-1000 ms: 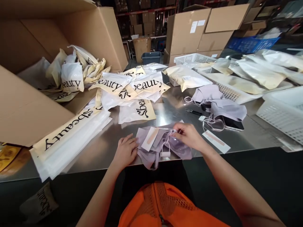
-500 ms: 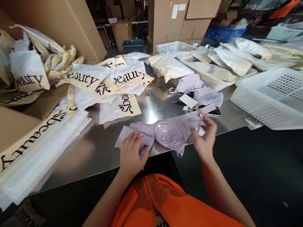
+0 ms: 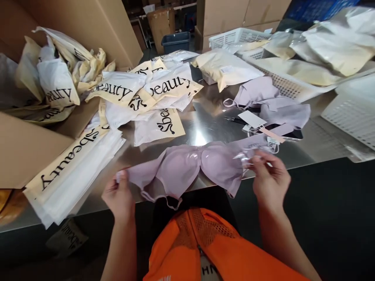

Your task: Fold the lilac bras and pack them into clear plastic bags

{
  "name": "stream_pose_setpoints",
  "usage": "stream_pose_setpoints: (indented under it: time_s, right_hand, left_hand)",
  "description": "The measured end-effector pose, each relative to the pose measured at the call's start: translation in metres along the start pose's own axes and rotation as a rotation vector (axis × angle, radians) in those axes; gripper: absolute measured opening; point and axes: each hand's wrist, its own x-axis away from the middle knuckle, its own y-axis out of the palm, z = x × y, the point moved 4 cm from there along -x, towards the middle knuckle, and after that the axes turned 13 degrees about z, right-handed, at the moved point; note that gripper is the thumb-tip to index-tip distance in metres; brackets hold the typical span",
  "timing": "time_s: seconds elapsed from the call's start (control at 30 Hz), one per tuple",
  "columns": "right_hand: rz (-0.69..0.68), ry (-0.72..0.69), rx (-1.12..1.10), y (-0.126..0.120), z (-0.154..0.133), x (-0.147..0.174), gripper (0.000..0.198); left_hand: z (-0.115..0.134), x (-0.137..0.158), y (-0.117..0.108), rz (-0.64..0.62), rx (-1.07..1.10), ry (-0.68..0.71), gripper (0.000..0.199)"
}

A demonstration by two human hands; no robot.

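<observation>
A lilac bra (image 3: 183,166) lies spread along the front edge of the metal table, both cups showing and a thin strap hanging over the edge. My left hand (image 3: 120,195) pinches the end of its left band. At the right side of the bra my right hand (image 3: 271,177) is closed, thumb and fingers pressed together at the band. A shiny piece of clear plastic (image 3: 242,157) shows by those fingertips; whether they grip it too, I cannot tell. Just beyond are a white tag (image 3: 252,119) and a pink tag (image 3: 273,134).
Another lilac bra (image 3: 284,107) lies crumpled at the back right, partly over a phone (image 3: 294,134). Printed bags (image 3: 172,84) are heaped behind, and flat bags (image 3: 79,168) are stacked left beside a cardboard box (image 3: 32,148). White baskets (image 3: 356,103) stand at right.
My left hand has moved left to the band's end, and the bra is now stretched out with both cups facing up. My right hand has stayed at its right side. The view has shifted.
</observation>
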Motion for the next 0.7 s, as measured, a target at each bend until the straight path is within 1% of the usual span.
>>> stream_pose_setpoints:
  time_s: [0.03, 0.07, 0.1, 0.13, 0.17, 0.2, 0.23, 0.27, 0.3, 0.33, 0.37, 0.4, 0.43, 0.47, 0.5, 0.53, 0.57, 0.63, 0.7]
  right_hand:
    - [0.067, 0.058, -0.097, -0.003, -0.001, -0.003, 0.022]
    - [0.125, 0.105, -0.178, -0.006, -0.003, -0.005, 0.022]
    - [0.164, 0.138, -0.234, -0.007, -0.004, -0.006, 0.022]
    - [0.183, 0.153, -0.263, -0.008, -0.007, -0.004, 0.023]
    - [0.186, 0.15, -0.277, -0.008, -0.009, 0.0, 0.023]
    - [0.173, 0.128, -0.28, -0.008, -0.012, 0.006, 0.023]
    - [0.142, 0.085, -0.267, -0.007, -0.016, 0.015, 0.022]
    - [0.067, 0.043, -0.228, -0.006, -0.019, 0.026, 0.02]
    - [-0.053, 0.007, -0.165, -0.003, -0.021, 0.039, 0.018]
    - [-0.202, -0.022, -0.09, 0.001, -0.023, 0.053, 0.016]
    - [-0.365, -0.04, -0.009, 0.005, -0.022, 0.068, 0.016]
    - [-0.518, -0.042, 0.064, 0.008, -0.021, 0.081, 0.017]
    - [-0.643, -0.025, 0.111, 0.01, -0.019, 0.092, 0.021]
    - [-0.725, 0.016, 0.13, 0.012, -0.017, 0.1, 0.023]
    - [-0.759, 0.073, 0.13, 0.013, -0.014, 0.105, 0.024]
    - [-0.763, 0.151, 0.119, 0.014, -0.012, 0.107, 0.024]
    - [-0.751, 0.238, 0.105, 0.015, -0.009, 0.106, 0.023]
    - [-0.701, 0.383, 0.091, 0.018, -0.005, 0.103, 0.025]
    - [-0.651, 0.452, 0.098, 0.02, -0.003, 0.098, 0.029]
  left_hand:
    - [-0.002, -0.011, -0.01, 0.119, -0.002, 0.005, 0.042]
    - [-0.001, -0.018, -0.019, 0.214, -0.01, 0.041, 0.049]
    - [0.003, -0.02, -0.027, 0.285, -0.014, 0.092, 0.055]
    - [0.008, -0.016, -0.033, 0.303, -0.011, 0.132, 0.056]
    - [0.015, -0.009, -0.034, 0.237, 0.004, 0.139, 0.052]
    - [0.02, 0.004, -0.031, 0.07, 0.036, 0.1, 0.047]
    - [0.025, 0.021, -0.023, -0.179, 0.086, 0.011, 0.047]
    - [0.029, 0.044, -0.012, -0.494, 0.148, -0.124, 0.055]
    - [0.033, 0.069, -0.002, -0.779, 0.227, -0.279, 0.068]
    - [0.036, 0.09, 0.005, -0.973, 0.311, -0.432, 0.08]
    - [0.039, 0.104, 0.01, -1.051, 0.386, -0.571, 0.084]
    - [0.038, 0.11, 0.014, -1.015, 0.443, -0.682, 0.079]
    - [0.035, 0.11, 0.017, -0.907, 0.478, -0.753, 0.066]
    - [0.032, 0.105, 0.019, -0.784, 0.497, -0.786, 0.052]
    - [0.029, 0.099, 0.02, -0.684, 0.506, -0.792, 0.041]
    - [0.026, 0.093, 0.019, -0.626, 0.508, -0.783, 0.037]
    - [0.025, 0.087, 0.019, -0.609, 0.504, -0.769, 0.036]
    - [0.023, 0.079, 0.016, -0.641, 0.466, -0.747, 0.04]
    - [0.021, 0.077, 0.012, -0.684, 0.411, -0.728, 0.048]
